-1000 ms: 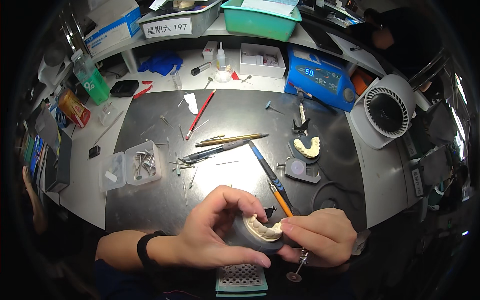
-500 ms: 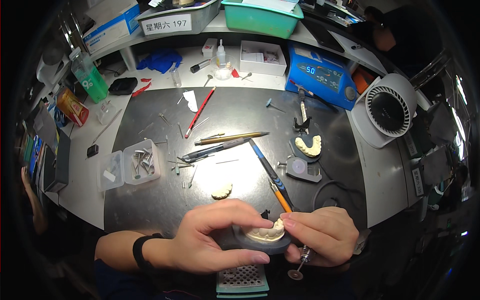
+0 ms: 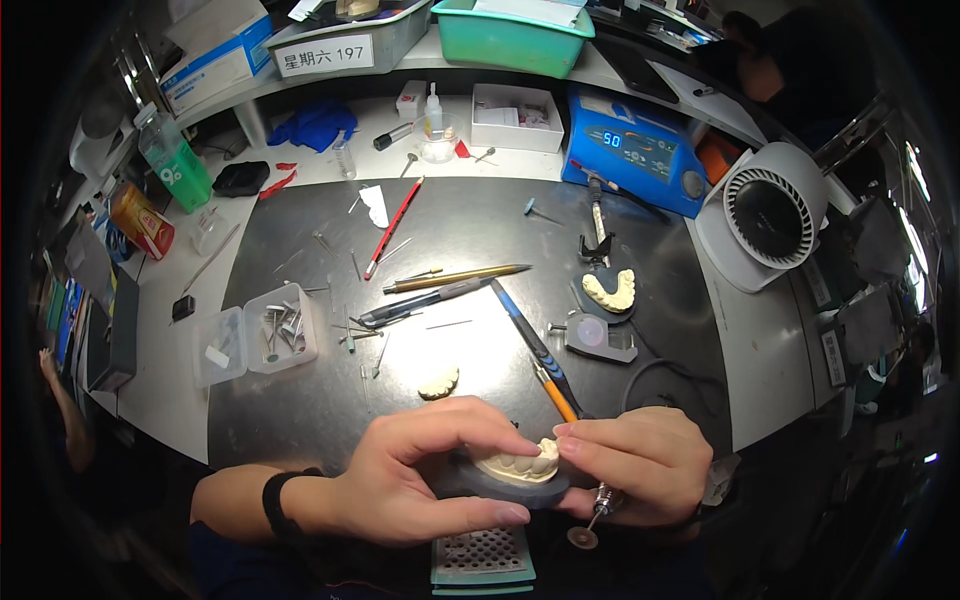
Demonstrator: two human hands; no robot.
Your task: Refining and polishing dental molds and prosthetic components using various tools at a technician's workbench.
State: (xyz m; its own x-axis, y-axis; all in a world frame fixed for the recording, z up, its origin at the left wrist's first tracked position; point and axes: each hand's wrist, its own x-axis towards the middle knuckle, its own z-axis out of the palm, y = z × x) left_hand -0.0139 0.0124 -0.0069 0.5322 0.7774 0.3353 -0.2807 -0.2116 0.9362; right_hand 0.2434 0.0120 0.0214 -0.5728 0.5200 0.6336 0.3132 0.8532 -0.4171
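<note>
at dark worktop (image 3: 285, 420), left hand (image 3: 410, 470) cups dental model (image 3: 525, 467); right hand (image 3: 640, 460) pinches it, gripping rotary tool (image 3: 606, 500).

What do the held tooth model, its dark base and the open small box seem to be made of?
Tooth model: probably plaster, matte, chalky cream. Dark base: perhaps plastic or rubber, smooth, dull grey; not certain. Open box: likely plastic, smooth; its cloudy lid is see-through.

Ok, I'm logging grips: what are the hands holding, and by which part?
The left hand holds the dental model by its dark base; the right hand holds its right end and a rotary tool whose gripped part is hidden.
</note>
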